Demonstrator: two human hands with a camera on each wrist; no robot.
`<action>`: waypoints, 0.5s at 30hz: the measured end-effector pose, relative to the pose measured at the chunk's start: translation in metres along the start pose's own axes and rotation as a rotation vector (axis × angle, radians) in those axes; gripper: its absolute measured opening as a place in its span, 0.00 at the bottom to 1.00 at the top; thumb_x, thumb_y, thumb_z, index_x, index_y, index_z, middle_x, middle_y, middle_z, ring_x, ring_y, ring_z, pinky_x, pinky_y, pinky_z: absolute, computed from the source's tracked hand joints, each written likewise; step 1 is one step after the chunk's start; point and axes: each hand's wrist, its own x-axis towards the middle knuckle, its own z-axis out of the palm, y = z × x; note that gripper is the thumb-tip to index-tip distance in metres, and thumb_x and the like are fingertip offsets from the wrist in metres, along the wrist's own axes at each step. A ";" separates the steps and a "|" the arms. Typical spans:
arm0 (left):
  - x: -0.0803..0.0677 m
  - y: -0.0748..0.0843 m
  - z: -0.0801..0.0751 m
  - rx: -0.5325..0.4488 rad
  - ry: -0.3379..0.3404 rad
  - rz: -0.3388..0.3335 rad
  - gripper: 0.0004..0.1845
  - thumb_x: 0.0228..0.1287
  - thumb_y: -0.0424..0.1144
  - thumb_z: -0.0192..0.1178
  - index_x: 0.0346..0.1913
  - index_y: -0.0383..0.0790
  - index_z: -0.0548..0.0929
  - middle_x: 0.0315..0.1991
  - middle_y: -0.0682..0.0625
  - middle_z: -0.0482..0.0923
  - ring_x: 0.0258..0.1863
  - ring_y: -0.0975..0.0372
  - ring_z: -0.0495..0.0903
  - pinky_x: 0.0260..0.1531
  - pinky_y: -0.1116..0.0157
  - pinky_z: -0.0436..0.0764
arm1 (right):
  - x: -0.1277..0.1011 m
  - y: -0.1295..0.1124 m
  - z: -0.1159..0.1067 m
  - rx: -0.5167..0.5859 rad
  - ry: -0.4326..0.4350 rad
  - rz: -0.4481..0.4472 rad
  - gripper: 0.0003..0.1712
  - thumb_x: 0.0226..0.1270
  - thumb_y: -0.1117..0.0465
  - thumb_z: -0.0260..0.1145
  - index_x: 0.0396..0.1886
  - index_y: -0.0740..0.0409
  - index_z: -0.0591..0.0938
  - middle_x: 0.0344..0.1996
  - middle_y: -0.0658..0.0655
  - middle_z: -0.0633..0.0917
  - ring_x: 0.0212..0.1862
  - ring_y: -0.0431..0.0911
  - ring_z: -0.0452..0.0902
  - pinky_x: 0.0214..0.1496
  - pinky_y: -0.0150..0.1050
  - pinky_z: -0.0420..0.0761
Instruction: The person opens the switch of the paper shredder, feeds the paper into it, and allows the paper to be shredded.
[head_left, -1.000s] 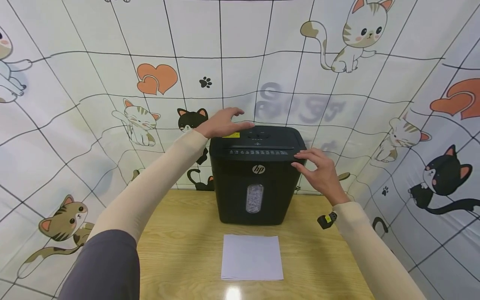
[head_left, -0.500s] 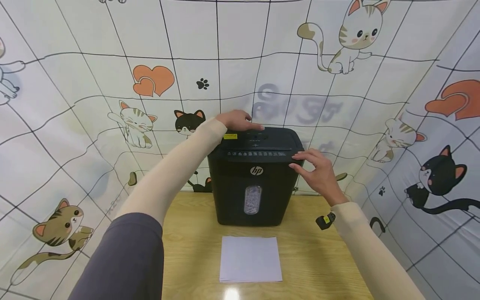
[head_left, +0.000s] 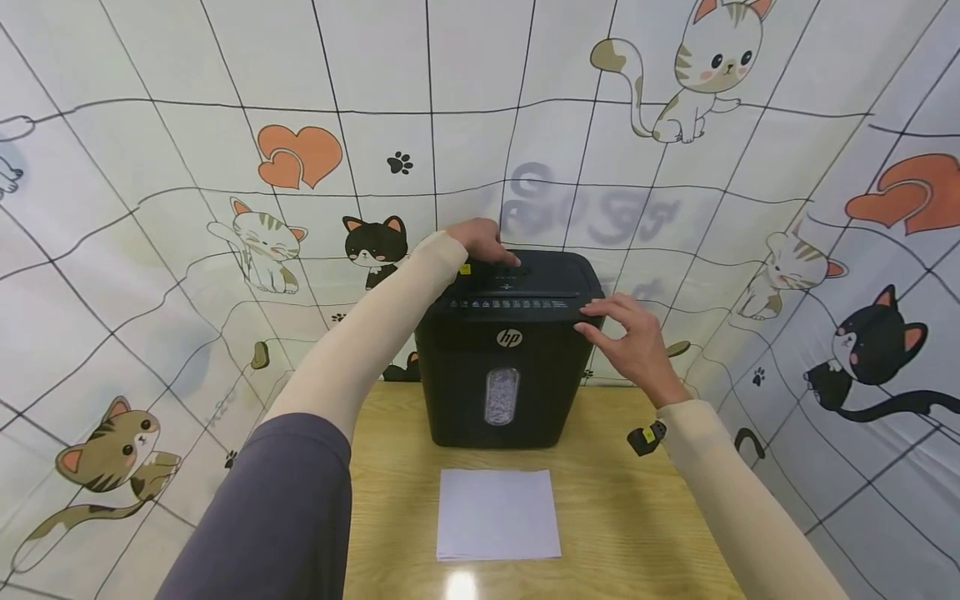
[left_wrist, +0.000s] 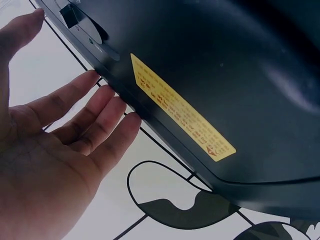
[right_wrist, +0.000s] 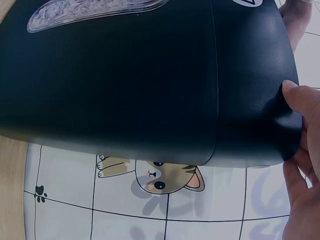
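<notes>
Where the worktop (head_left: 397, 500) runs back to the cat-print backdrop (head_left: 480, 100), the shredder (head_left: 510, 360) stands upright, front toward the person, so the window (head_left: 502, 397) with its pale shreds faces out. Right hand (head_left: 637, 342) holds its upper right corner: thumb on the front face, fingers round the edge, probably steadying the body. Left hand (head_left: 480, 237) reaches over the top to the rear edge; fingers slightly bent, a little apart, tips touching the rim near the yellow label (left_wrist: 180, 112), thumb spread wide. Looks like a light brace rather than a grip. White paper (head_left: 498, 514) lies flat in front, apart from the shredder, likely set there for easy reach.
</notes>
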 end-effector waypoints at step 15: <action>0.013 -0.001 0.008 0.044 0.013 -0.032 0.33 0.70 0.59 0.61 0.64 0.36 0.76 0.60 0.43 0.79 0.56 0.54 0.77 0.61 0.58 0.77 | -0.001 0.000 0.002 0.009 0.016 0.010 0.17 0.59 0.61 0.79 0.49 0.54 0.89 0.48 0.56 0.87 0.59 0.53 0.81 0.64 0.54 0.77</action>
